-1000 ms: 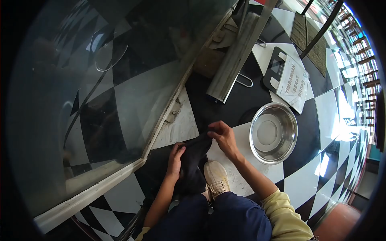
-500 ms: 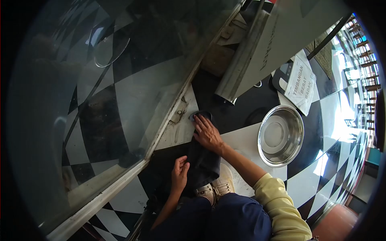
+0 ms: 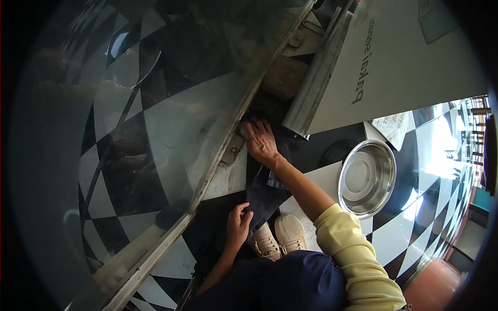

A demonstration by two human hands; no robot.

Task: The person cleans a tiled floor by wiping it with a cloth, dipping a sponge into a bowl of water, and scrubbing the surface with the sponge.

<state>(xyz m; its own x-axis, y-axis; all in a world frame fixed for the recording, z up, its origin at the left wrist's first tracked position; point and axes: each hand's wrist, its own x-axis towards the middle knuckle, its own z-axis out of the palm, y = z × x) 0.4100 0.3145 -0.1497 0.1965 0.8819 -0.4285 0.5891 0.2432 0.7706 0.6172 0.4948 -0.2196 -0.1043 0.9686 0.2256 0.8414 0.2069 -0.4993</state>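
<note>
My right hand (image 3: 261, 141) presses a dark cloth (image 3: 265, 194) against the floor, close to the bottom rail of a glass panel. Its fingers are stretched forward over the cloth's far end. The rest of the cloth trails back toward my pale shoes (image 3: 289, 231). Just left of the shoes hovers my left hand (image 3: 239, 223), its fingers loosely bent and apart, holding nothing. Its fingertips are near the trailing edge of the cloth; whether they touch cannot be made out. A metal latch plate (image 3: 234, 150) on the floor lies beside my right hand.
A shiny metal basin (image 3: 367, 178) stands on the checkered floor at right. The glass panel (image 3: 171, 129) with its pale rail (image 3: 194, 202) fills the left. A large lettered board (image 3: 384, 67) juts in above. Behind the basin is a printed sign (image 3: 392, 129); a block (image 3: 284, 76) lies by the rail.
My right hand has slid forward along the rail, drawing the cloth with it. The left hand has shifted slightly right. The view has moved, showing more of the lettered board.
</note>
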